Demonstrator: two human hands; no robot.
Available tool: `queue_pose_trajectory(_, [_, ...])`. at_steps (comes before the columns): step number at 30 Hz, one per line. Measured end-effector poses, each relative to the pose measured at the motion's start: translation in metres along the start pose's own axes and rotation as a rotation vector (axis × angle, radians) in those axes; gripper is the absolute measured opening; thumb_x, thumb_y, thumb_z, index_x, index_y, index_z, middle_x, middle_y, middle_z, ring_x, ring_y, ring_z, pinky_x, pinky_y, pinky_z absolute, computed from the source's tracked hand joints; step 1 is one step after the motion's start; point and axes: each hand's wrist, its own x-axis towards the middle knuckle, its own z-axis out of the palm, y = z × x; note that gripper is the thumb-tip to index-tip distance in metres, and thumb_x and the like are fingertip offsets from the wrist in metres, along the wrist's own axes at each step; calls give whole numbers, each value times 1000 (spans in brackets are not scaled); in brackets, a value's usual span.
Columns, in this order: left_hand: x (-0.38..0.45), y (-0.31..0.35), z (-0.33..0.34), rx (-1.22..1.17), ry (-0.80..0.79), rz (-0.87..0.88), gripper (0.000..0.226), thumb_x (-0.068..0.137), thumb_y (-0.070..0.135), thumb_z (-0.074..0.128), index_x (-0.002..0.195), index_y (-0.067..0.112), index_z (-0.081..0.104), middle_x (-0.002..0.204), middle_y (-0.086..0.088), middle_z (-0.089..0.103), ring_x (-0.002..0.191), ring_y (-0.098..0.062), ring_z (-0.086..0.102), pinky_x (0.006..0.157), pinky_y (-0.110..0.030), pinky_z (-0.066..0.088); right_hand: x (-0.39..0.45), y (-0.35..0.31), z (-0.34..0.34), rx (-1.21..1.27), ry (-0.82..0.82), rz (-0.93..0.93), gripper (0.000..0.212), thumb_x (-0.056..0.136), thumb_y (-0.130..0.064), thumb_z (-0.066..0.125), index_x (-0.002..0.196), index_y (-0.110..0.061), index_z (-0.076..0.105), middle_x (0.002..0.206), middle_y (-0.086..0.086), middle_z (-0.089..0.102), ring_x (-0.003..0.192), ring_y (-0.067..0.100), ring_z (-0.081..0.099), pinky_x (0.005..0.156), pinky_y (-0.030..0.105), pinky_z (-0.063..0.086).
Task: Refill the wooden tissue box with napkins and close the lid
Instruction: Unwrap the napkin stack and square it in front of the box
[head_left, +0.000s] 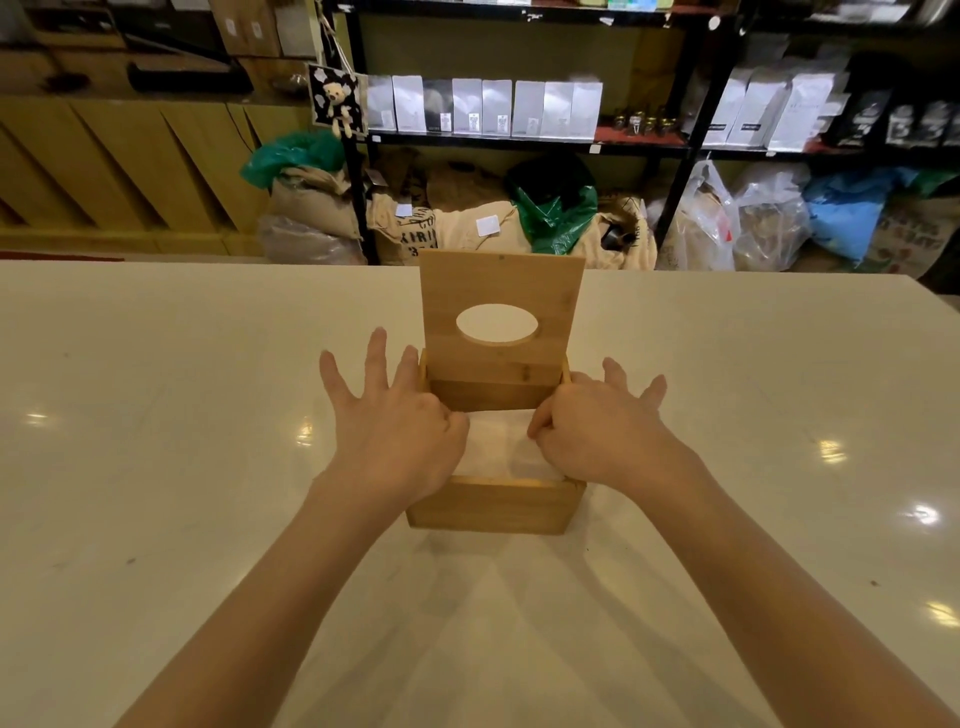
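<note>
A wooden tissue box (493, 506) stands in the middle of the white table. Its lid (498, 317), with an oval hole, is raised upright at the back. White napkins (498, 441) lie inside the box. My left hand (395, 421) rests over the box's left rim with fingers spread and the thumb pressing on the napkins. My right hand (597, 426) lies over the right rim, thumb and forefinger pinching at the napkins' right edge, the other fingers spread outward.
The glossy white table (182, 441) stretches wide on both sides, its far edge just behind the box. Beyond it stand black shelves (519, 140) with white bags, and sacks (467, 228) on the floor.
</note>
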Motion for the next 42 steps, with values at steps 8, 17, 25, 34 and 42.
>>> queue_pose_trajectory(8, [-8,-3,0,-127,-44,-56,70,87,61,13,82,25,73,151,1,29,143,-25,-8,106,-60,-17,-15,10,-6,167,-156,-60,29,87,-24,42,102,-23,67,135,5,48,141,34,7,109,64,-3])
queue_pose_trajectory(17, [-17,2,6,-82,20,-62,81,86,60,3,91,19,73,149,3,34,144,-23,-4,106,-61,-17,-25,1,3,144,-26,25,46,91,-36,16,57,-19,42,124,11,54,141,29,13,110,65,-5])
queue_pose_trajectory(25, [-23,3,2,-193,17,-85,82,86,59,-2,95,21,70,146,4,37,143,-21,-1,107,-58,-17,-37,3,-6,305,-63,26,49,91,-36,21,81,-10,61,107,7,58,120,30,42,111,60,3])
queue_pose_trajectory(34, [-35,4,6,-175,180,-71,69,85,62,2,118,36,58,157,-2,12,142,-23,-14,108,-56,-18,-37,6,12,245,69,-38,54,93,-46,14,104,-20,60,136,11,48,139,32,18,112,61,1])
queue_pose_trajectory(42, [-57,10,16,-216,460,107,65,80,63,-1,141,41,7,157,5,-10,141,-12,-20,112,-40,-11,-62,20,19,350,405,-231,54,95,-45,27,144,-24,19,156,0,17,145,20,0,119,44,7])
